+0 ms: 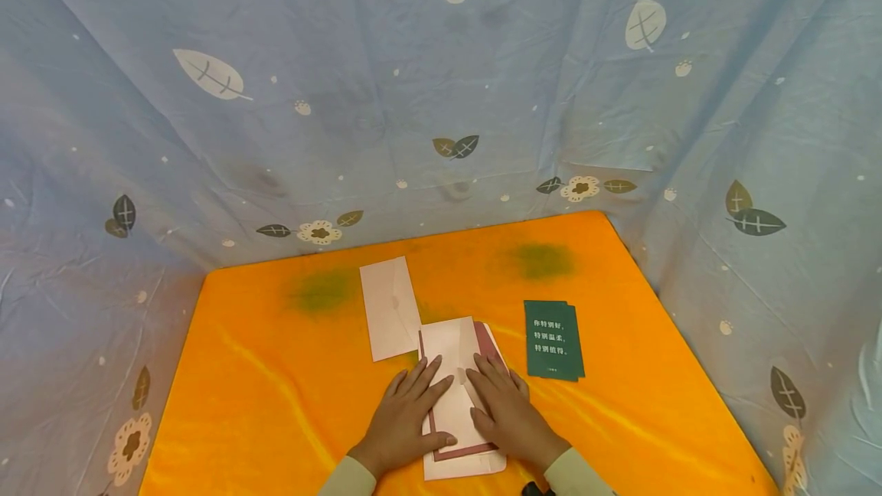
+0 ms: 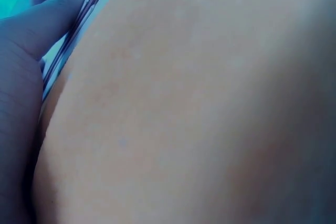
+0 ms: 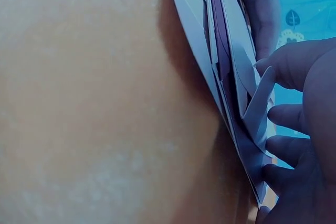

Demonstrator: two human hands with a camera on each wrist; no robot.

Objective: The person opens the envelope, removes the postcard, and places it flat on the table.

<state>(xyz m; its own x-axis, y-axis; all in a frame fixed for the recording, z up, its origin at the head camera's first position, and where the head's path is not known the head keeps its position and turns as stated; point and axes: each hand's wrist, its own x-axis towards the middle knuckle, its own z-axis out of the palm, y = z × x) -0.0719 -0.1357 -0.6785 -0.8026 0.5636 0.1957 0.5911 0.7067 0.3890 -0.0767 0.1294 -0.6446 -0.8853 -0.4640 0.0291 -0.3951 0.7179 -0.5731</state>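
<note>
A pale pink envelope [image 1: 444,343] lies uppermost on an uneven stack, with a dark pink envelope [image 1: 487,343] and other pale ones showing beneath it. My left hand [image 1: 403,423] rests along the stack's left side, fingers stretched onto the top envelope and thumb low on its face. From the other side, my right hand [image 1: 511,416] lies over the right edge with its fingers extended on the envelope. The right wrist view shows a raised paper flap [image 3: 260,100] against the right fingertips. In the left wrist view, the left thumb [image 2: 65,6] touches the stack near its edge.
Another pale pink envelope [image 1: 388,308] lies just beyond the stack, to the left. Dark green cards [image 1: 554,339] with white writing lie overlapped on the right. An orange cloth [image 1: 255,373] covers the table, and a patterned blue curtain [image 1: 386,113] surrounds it.
</note>
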